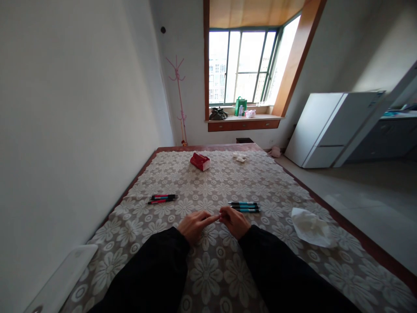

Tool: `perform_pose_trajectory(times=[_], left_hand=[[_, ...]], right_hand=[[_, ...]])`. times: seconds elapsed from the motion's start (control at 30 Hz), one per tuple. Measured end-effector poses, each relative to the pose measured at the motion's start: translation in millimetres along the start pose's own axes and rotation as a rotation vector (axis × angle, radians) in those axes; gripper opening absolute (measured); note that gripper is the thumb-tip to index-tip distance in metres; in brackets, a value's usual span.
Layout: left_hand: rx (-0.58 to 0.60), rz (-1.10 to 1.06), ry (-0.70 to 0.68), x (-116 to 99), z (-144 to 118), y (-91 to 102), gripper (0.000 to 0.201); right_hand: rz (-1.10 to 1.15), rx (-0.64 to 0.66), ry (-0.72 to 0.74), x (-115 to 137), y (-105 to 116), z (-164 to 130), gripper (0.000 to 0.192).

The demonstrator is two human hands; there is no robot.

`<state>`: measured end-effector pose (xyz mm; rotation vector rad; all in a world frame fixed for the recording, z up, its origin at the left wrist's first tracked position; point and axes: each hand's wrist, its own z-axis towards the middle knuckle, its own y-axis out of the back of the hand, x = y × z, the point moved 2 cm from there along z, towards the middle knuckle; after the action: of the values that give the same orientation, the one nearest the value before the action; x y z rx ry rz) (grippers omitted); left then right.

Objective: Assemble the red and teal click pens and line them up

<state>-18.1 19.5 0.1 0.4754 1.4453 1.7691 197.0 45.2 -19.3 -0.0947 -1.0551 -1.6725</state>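
My left hand [194,226] is over the middle of the cloth, its index finger stretched toward the other hand and its remaining fingers partly hidden. My right hand [234,221] is curled, with its fingertips pressed together at the tip of that left finger. Whether anything small is between them I cannot make out. Just beyond my right hand lie several black-and-blue pens [245,204], side by side. Farther left, apart from my left hand, is a small group of pens with black and red barrels [162,199].
A floral cloth [208,274] covers the table. A red tissue pack [199,161] lies toward the far end, with a crumpled tissue [239,158] to its right. White crumpled paper [311,228] is at the right. A wall [81,108] runs along the left edge.
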Motion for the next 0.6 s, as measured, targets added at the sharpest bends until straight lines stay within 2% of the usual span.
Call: perform_pose_trajectory(times=[0.17,0.6], left_hand=[[0.044,0.107,-0.034,2.0,-0.6,-4.2,0.083],[0.062,0.079,0.037,3.6,-3.4,-3.2,0.095]], right_hand=[[0.005,0.033,0.048,5.2,0.6,-0.4,0.014],[-0.022,0.011,0.061,5.6,1.8,1.5,0.016]])
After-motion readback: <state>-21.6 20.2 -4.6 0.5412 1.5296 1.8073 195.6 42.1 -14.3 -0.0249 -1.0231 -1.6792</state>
